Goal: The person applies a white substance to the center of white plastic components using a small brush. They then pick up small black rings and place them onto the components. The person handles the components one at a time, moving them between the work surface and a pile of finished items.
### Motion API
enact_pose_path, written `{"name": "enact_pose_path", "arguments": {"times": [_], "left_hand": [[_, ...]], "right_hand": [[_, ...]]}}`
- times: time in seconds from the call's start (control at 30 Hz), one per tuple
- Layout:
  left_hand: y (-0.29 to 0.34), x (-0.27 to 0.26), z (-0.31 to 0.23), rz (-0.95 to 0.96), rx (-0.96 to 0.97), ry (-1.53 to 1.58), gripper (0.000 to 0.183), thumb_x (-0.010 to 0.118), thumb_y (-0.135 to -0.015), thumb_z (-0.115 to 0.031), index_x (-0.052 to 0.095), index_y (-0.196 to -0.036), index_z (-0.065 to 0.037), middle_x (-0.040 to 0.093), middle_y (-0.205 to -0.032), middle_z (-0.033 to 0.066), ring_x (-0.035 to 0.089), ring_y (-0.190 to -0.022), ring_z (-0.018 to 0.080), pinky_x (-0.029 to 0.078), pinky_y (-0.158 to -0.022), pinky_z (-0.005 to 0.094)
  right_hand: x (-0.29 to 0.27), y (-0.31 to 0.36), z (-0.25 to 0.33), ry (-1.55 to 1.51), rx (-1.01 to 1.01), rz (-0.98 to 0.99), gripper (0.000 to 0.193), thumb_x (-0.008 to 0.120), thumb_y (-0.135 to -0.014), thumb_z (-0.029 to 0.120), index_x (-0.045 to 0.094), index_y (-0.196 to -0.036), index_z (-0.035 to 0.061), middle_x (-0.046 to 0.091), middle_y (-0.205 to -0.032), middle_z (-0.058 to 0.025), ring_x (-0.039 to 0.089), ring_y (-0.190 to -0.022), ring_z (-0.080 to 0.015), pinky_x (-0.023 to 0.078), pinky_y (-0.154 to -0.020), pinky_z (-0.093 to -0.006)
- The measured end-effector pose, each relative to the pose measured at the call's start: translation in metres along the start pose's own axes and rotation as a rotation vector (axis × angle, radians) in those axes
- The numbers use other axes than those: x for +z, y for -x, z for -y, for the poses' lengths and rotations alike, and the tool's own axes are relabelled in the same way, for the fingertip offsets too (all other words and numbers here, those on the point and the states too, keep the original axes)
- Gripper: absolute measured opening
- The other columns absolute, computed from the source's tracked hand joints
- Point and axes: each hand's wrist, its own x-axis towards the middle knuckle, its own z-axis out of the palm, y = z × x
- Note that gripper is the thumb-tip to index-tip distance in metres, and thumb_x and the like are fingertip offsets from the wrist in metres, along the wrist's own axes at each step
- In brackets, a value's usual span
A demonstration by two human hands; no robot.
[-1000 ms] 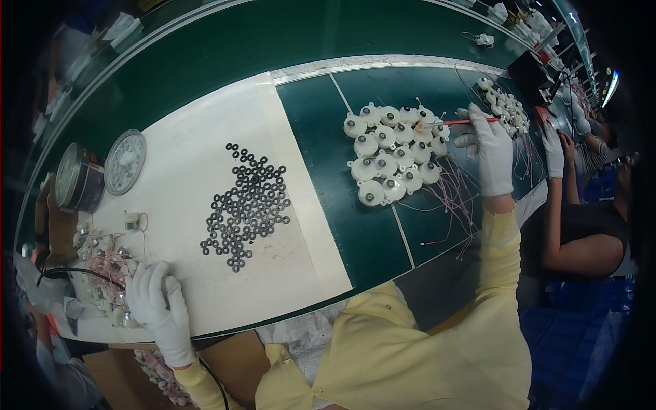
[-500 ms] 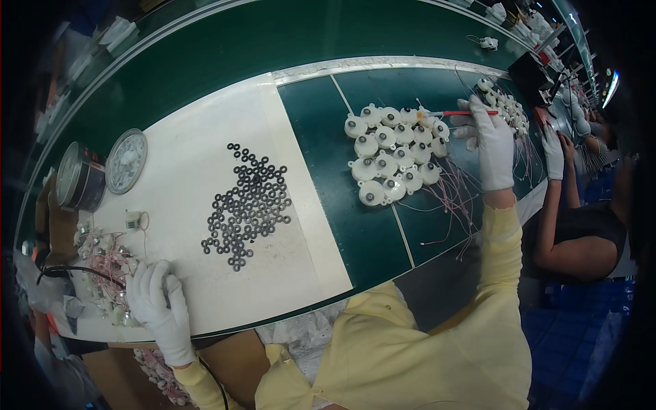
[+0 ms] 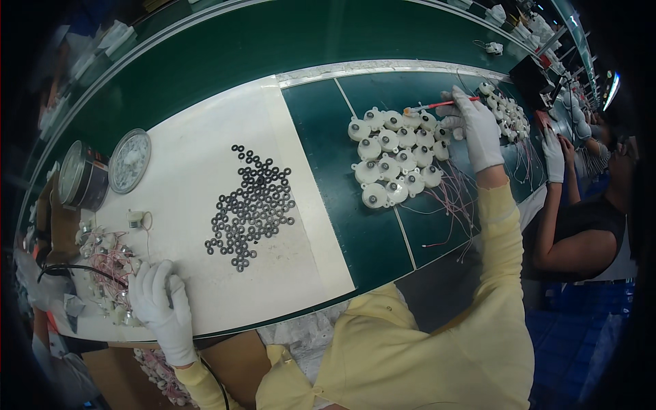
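My right hand (image 3: 473, 130), white-gloved, pinches a thin red-handled brush (image 3: 437, 105). Its tan bristle tip is over the back row of a cluster of round white plastic housings (image 3: 388, 140) with dark centres. Whether the bristles touch a housing I cannot tell. Pink and white wires (image 3: 454, 198) trail from the cluster's right side. At the left, my left hand (image 3: 161, 301), also gloved, lies with fingers extended and apart at the edge of a heap of small wired motors (image 3: 109, 270). A black cable (image 3: 75, 267) runs up to its fingers.
Many small black rings (image 3: 253, 205) are spread on the white sheet (image 3: 184, 143). An open can (image 3: 83, 176) and its lid (image 3: 129, 161) with white paste stand at the back left. More wired housings (image 3: 504, 113) lie far right, beside a co-worker's gloved hand (image 3: 553, 156).
My right hand has shifted left and slightly back with the brush, so its tip moved from the right housings toward the back row's middle. The left hand stays nearly still.
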Motion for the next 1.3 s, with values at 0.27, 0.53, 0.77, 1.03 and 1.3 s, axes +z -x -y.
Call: {"name": "enact_pose_path", "arguments": {"times": [0.27,0.53,0.77,1.03,1.3], "left_hand": [[0.000,0.000,0.000,-0.005,0.009,-0.005,0.030,0.067,-0.090,-0.007,0.067,-0.120,-0.006,0.068,-0.117,0.0120,0.060,-0.120,0.0376,0.040,-0.110,0.0556],[0.001,0.000,0.000,0.005,0.000,-0.007,0.029,0.066,-0.092,-0.008,0.067,-0.121,-0.006,0.067,-0.118,0.0123,0.059,-0.122,0.0376,0.038,-0.113,0.0553],[0.001,0.000,0.001,-0.007,0.008,-0.002,0.030,0.067,-0.090,-0.008,0.067,-0.120,-0.006,0.068,-0.117,0.0116,0.060,-0.120,0.0387,0.040,-0.110,0.0565],[0.002,0.001,0.000,0.000,-0.003,-0.007,0.031,0.067,-0.090,-0.008,0.066,-0.121,-0.007,0.067,-0.118,0.0114,0.059,-0.121,0.0378,0.039,-0.112,0.0566],[0.002,0.001,0.001,0.001,0.000,-0.004,0.032,0.066,-0.090,-0.008,0.066,-0.122,-0.007,0.068,-0.118,0.0117,0.060,-0.121,0.0377,0.038,-0.113,0.0568]], "right_hand": [[-0.006,-0.001,-0.003,0.011,0.019,0.005,0.041,0.059,-0.105,0.040,0.072,-0.119,0.0038,0.075,-0.092,-0.0053,0.066,-0.067,-0.0063,0.040,-0.051,-0.0173],[-0.017,-0.007,-0.003,0.030,-0.009,-0.001,0.042,0.059,-0.105,0.042,0.071,-0.118,0.0035,0.075,-0.090,-0.0054,0.067,-0.067,-0.0075,0.041,-0.050,-0.0179],[-0.006,-0.007,0.004,0.018,-0.024,0.014,0.043,0.059,-0.105,0.042,0.071,-0.117,0.0030,0.075,-0.091,-0.0067,0.068,-0.066,-0.0082,0.041,-0.050,-0.0184],[-0.015,-0.009,-0.005,0.049,-0.013,-0.021,0.044,0.059,-0.105,0.043,0.072,-0.117,0.0026,0.075,-0.090,-0.0075,0.068,-0.066,-0.0089,0.041,-0.050,-0.0188],[-0.031,-0.008,-0.006,0.020,-0.015,-0.071,0.042,0.060,-0.104,0.042,0.072,-0.115,0.0034,0.076,-0.088,-0.0069,0.068,-0.064,-0.0082,0.040,-0.049,-0.0181]]}}
